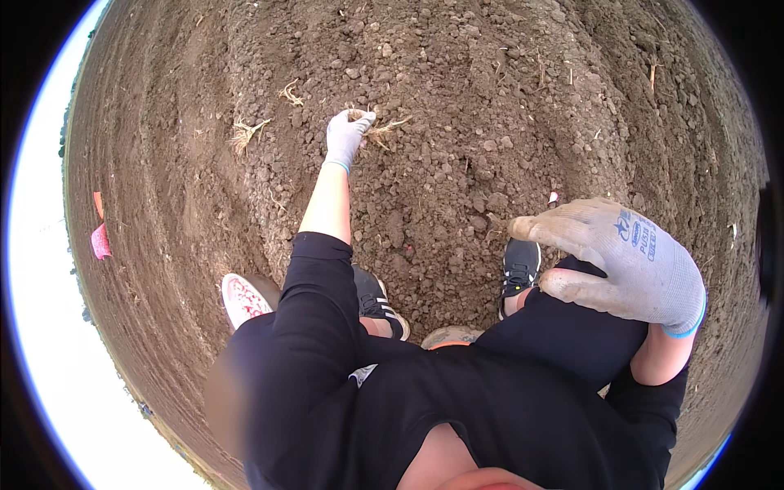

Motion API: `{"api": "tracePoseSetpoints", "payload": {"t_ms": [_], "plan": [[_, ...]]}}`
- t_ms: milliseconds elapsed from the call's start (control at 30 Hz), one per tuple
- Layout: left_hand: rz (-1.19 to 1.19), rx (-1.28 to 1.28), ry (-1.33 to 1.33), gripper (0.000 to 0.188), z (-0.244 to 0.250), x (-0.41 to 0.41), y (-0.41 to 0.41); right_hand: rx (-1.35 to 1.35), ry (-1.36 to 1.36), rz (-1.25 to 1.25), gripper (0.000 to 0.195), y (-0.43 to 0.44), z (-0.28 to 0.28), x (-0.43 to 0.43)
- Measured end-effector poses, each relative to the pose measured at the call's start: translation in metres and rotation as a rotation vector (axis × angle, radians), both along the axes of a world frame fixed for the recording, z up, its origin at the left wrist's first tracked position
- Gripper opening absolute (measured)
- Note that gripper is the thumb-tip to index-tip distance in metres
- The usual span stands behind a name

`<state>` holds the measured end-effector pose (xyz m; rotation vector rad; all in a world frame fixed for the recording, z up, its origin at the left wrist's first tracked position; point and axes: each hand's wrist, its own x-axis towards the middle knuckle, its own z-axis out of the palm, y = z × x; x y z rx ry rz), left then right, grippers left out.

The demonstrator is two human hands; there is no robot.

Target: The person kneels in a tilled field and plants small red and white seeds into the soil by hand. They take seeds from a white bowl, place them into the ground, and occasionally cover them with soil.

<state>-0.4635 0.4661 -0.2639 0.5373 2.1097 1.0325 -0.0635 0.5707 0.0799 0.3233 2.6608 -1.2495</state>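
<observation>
My left hand (348, 136), in a pale work glove, reaches out over the broken brown soil (422, 184). Its fingers pinch a clump of dry, root-like stubble (387, 130), whose strands stick out to the right. My right hand (625, 263), also gloved and with printing on its back, is held above my right knee. Thumb and fingers are spread there, with nothing seen between them. Just beyond its fingers, a small red-and-white piece (553, 197), like a clove or bulb, lies on the soil.
A white container (242, 300) holding small red-and-white pieces stands beside my left shoe (375, 300). My right shoe (520, 266) is planted on the soil. More dry root clumps (246, 135) (290, 93) lie ahead. Pink (100, 241) and orange (98, 205) items are far left.
</observation>
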Motion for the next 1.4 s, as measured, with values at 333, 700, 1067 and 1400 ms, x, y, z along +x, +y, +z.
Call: {"api": "tracePoseSetpoints", "payload": {"t_ms": [333,700,1067,1400], "plan": [[-0.352,-0.307,0.776,0.035,-0.014,-0.017,0.012,-0.076,-0.108,0.005,0.053,0.01,-0.012,-0.028],[0.088,-0.63,0.857,0.036,-0.031,-0.196,0.026,-0.126,-0.269,0.021,0.049,0.031,-0.033,-0.081],[-0.144,-0.486,0.809,0.05,-0.026,-0.219,0.003,-0.193,-0.269,0.024,0.049,0.031,-0.047,-0.099],[-0.495,-0.686,1.047,0.042,0.02,-0.26,-0.074,-0.169,-0.292,0.032,0.047,0.025,-0.036,-0.108]]}}
